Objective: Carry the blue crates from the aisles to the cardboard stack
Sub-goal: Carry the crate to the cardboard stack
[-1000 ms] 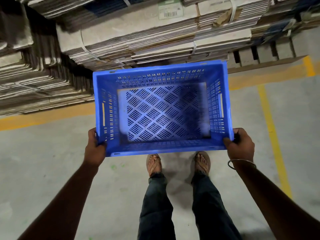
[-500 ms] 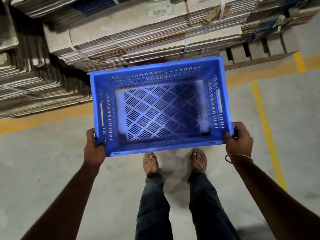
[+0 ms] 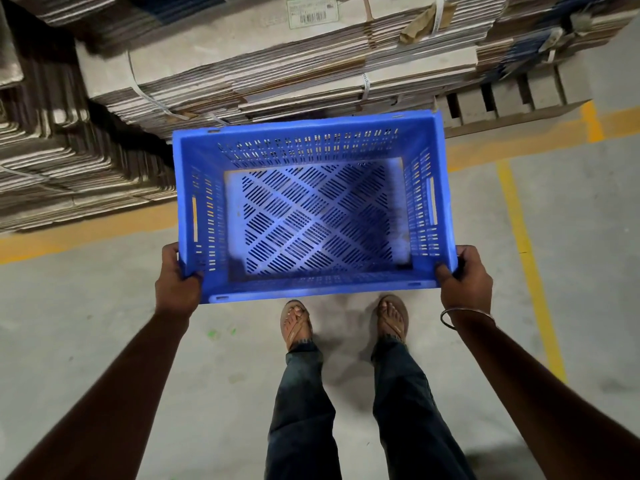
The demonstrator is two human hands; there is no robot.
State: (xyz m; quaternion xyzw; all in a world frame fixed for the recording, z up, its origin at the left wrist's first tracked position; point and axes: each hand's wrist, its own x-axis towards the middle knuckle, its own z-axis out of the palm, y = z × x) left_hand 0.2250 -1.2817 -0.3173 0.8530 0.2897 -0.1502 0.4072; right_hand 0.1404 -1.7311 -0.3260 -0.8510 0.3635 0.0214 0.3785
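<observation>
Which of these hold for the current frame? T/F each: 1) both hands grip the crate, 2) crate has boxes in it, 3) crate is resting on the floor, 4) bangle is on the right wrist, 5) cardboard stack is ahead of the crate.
1) True. The left hand and right hand each grip a near corner of the blue crate.
2) False. The crate is empty; its slotted bottom shows bare.
3) False. It is held up in the air, above the floor and in front of the feet.
4) True. A metal bangle circles the right wrist.
5) True. The strapped cardboard stack lies just beyond the crate's far rim.
</observation>
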